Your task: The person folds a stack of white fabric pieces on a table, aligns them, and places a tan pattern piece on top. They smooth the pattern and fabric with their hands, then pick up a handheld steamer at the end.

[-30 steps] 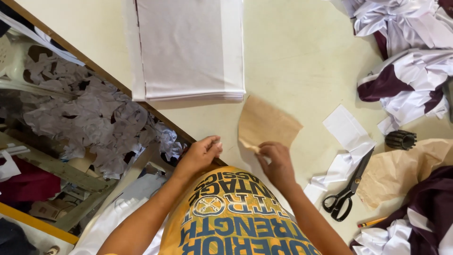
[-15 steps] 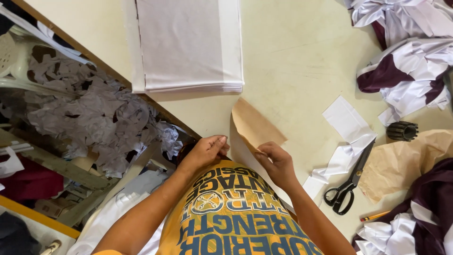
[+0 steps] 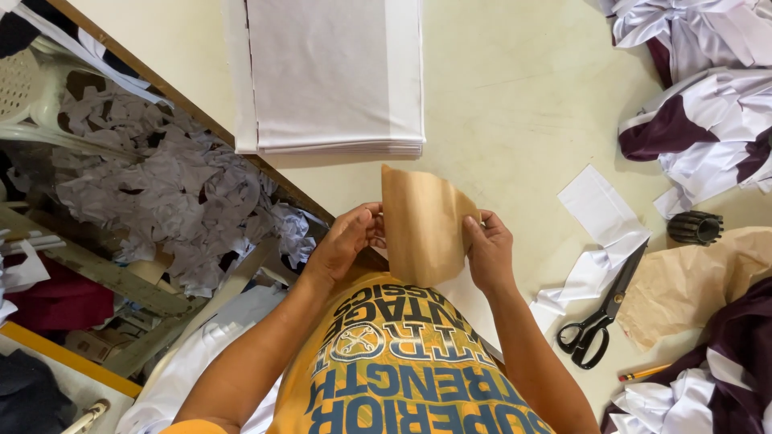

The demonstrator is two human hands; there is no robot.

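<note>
Fingers (image 3: 371,227) of the left hand (image 3: 347,241) pinch one side edge of a brown paper piece (image 3: 422,225), and the right hand (image 3: 486,249) grips the opposite edge, so the sheet stands upright between them, just above the near edge of the cream worktop (image 3: 515,96), likely raised off the surface for a closer look. Black scissors (image 3: 601,315) lie near the right edge beside white scraps (image 3: 599,207), more brown paper (image 3: 696,281) and a pencil (image 3: 643,373). A stack of white fabric (image 3: 330,76) sits toward the far edge, squared up.
</note>
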